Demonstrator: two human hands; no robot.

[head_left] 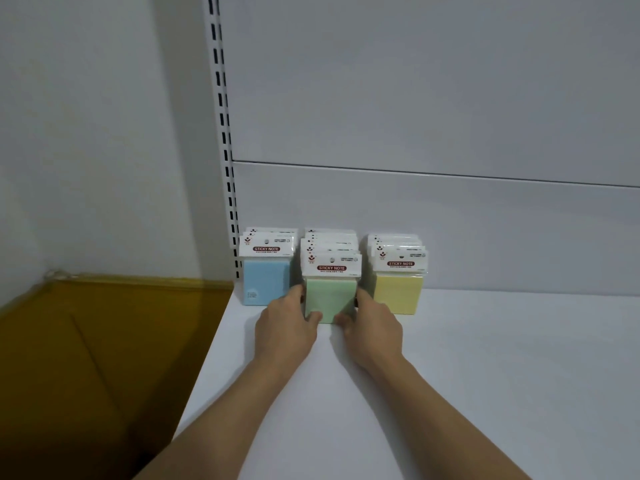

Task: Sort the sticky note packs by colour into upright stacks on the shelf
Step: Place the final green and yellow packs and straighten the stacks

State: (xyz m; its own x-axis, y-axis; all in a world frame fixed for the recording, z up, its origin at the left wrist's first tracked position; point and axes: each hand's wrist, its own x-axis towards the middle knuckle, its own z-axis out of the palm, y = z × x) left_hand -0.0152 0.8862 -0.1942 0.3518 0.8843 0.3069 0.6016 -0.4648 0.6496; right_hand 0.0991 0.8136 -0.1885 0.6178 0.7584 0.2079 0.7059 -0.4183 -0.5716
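Observation:
Three upright rows of sticky note packs stand at the back of the white shelf (450, 358), against the rear panel. The blue stack (266, 278) is at the left, the green stack (330, 292) in the middle, the yellow stack (398, 289) at the right. My left hand (285, 329) presses the left side of the green stack's front pack, thumb on its face. My right hand (374, 327) grips the right side of the same pack. Each pack has a white header card reading STICKY NOTE.
A slotted white upright (225, 133) rises behind the blue stack. Left of the shelf's edge lies a yellow-brown floor (97, 358) beside a white wall. The shelf surface stretches bare to the right and toward me.

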